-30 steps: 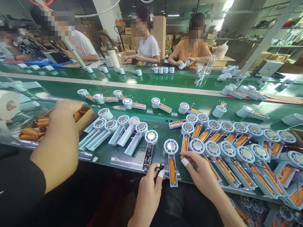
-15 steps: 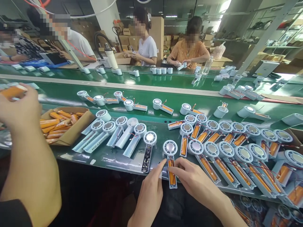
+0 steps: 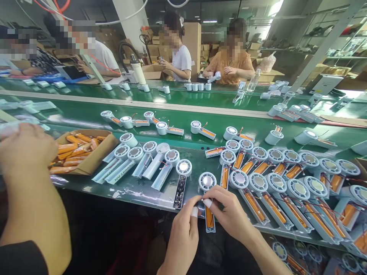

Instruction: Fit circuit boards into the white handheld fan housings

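A handheld fan (image 3: 208, 181) with its handle uncovered lies at the table's front edge, an orange battery (image 3: 210, 221) inside the handle. Over the upper handle, my left hand (image 3: 183, 229) and my right hand (image 3: 229, 210) meet fingertip to fingertip, both pinched. Between them is something tiny, perhaps a wire end, mostly hidden by the fingers. White coverings wrap a digit on each hand. Left of this fan lies another fan (image 3: 184, 167) with a black circuit board (image 3: 179, 192) on its handle.
Open fans with batteries (image 3: 259, 181) crowd the right side. Closed fans (image 3: 120, 170) lie left, near a cardboard box (image 3: 94, 156) of orange batteries. A neighbour's arm (image 3: 31, 183) reaches in at left. More fans sit on the green belt (image 3: 183, 107); several people work opposite.
My hands have come together at the fingertips over the upper handle; before, they were apart at its sides. The neighbour's hand no longer shows the orange battery and is now near a pale object.
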### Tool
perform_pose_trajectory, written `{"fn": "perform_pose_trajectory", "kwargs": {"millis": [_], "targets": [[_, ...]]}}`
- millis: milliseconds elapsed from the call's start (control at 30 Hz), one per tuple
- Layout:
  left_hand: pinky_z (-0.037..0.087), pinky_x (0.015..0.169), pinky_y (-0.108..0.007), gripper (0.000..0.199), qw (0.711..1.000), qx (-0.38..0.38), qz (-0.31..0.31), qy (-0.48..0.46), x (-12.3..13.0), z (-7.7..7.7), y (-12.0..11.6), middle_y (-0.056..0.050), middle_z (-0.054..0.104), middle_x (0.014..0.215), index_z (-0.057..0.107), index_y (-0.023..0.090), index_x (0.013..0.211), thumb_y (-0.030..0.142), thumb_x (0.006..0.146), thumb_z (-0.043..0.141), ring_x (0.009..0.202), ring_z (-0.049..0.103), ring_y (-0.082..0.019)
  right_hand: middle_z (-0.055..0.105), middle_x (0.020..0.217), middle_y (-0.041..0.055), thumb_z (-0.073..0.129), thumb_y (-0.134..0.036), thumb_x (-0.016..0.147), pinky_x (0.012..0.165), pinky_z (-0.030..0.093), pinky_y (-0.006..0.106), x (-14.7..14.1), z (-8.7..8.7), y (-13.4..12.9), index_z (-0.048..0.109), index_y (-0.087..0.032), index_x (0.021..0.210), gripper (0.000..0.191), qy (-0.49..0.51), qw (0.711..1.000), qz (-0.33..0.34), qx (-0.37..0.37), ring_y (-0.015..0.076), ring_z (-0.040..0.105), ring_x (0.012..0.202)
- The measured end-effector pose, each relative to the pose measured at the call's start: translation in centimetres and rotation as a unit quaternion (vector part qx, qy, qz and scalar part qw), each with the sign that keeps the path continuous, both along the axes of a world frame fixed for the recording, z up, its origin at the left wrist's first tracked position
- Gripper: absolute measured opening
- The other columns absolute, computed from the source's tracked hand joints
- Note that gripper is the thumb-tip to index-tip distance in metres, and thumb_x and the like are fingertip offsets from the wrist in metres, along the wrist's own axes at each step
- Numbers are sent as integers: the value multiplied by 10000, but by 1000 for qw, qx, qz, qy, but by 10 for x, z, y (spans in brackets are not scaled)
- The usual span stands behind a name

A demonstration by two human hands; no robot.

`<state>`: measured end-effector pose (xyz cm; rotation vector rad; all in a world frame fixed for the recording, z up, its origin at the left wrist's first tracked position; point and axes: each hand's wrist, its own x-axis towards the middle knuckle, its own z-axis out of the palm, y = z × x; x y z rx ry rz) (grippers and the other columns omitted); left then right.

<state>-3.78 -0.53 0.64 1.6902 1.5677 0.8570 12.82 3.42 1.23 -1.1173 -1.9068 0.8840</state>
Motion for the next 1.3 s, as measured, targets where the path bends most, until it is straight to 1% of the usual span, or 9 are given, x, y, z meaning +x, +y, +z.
{"fn": "perform_pose_trajectory", "kwargs": {"millis": [100, 267, 367, 600, 733, 867, 1067, 1200, 1300], "targets": [[601, 769, -341, 335, 998, -34, 26, -50, 2, 5, 1, -57, 747, 894, 628, 244, 1196, 339, 1020, 360, 883, 736, -238, 658, 969, 61, 475, -153, 1007, 730, 531, 281, -1, -6, -2, 662, -230, 1037, 205, 3, 999, 5, 36, 180, 653, 851], [577, 805, -319, 263, 1000, 9, 3, -24, 1, 0, 2, -77, 733, 1087, 631, 250, 1134, 343, 1009, 419, 957, 719, -221, 654, 1019, 65, 457, -149, 1023, 743, 540, 286, 1, -9, -6, 641, -239, 1105, 221, -42, 997, 17, 55, 181, 658, 875], [568, 791, -318, 275, 999, 35, -11, -6, 1, -6, 3, -80, 719, 1058, 624, 245, 1130, 289, 1010, 380, 970, 709, -224, 655, 1028, 85, 417, -137, 1030, 743, 547, 312, 1, -5, -7, 624, -214, 1125, 241, -106, 990, 23, 91, 197, 654, 874], [521, 652, -294, 294, 999, -15, 9, -41, 3, 0, 2, -20, 648, 725, 591, 236, 915, 339, 1024, 338, 732, 682, -210, 658, 965, 74, 403, -124, 1029, 699, 530, 299, 0, -6, -4, 627, -204, 1107, 250, -150, 973, 46, 170, 186, 634, 819], [480, 527, -276, 294, 995, -56, 22, -74, 2, 2, 1, 56, 495, 497, 577, 245, 1058, 382, 1025, 318, 560, 646, -211, 657, 973, 78, 442, -143, 1029, 720, 522, 303, 0, -8, -1, 640, -205, 1100, 219, -151, 968, 8, 202, 190, 636, 829], [485, 504, -275, 302, 995, -46, 47, -75, 3, 3, -1, 35, 620, 606, 495, 224, 1237, 340, 997, 354, 466, 610, -175, 656, 988, 96, 424, -118, 1017, 741, 510, 326, -1, 2, 2, 653, -189, 1048, 242, -222, 948, -4, 227, 210, 623, 861], [574, 575, -282, 320, 997, -28, 52, -44, 3, 0, -3, 4, 689, 622, 610, 192, 1186, 288, 981, 384, 519, 688, -180, 626, 903, 76, 438, -63, 973, 684, 449, 335, -5, 10, 2, 640, -174, 977, 231, -296, 926, 7, 233, 210, 557, 767], [631, 763, -297, 343, 995, 91, 42, 21, 3, -9, -6, -123, 788, 1060, 658, 164, 1209, 213, 970, 417, 845, 783, -212, 596, 840, 62, 493, -1, 903, 652, 404, 349, -12, 3, -2, 614, -166, 869, 207, -333, 914, -15, 232, 214, 534, 720], [607, 906, -306, 349, 986, 158, 35, 51, 2, -12, -6, -135, 763, 1181, 677, 149, 1206, 170, 964, 427, 1078, 742, -233, 587, 811, 54, 509, 12, 890, 640, 387, 345, -14, -1, -2, 595, -172, 829, 212, -334, 911, -25, 241, 213, 532, 703]]}}
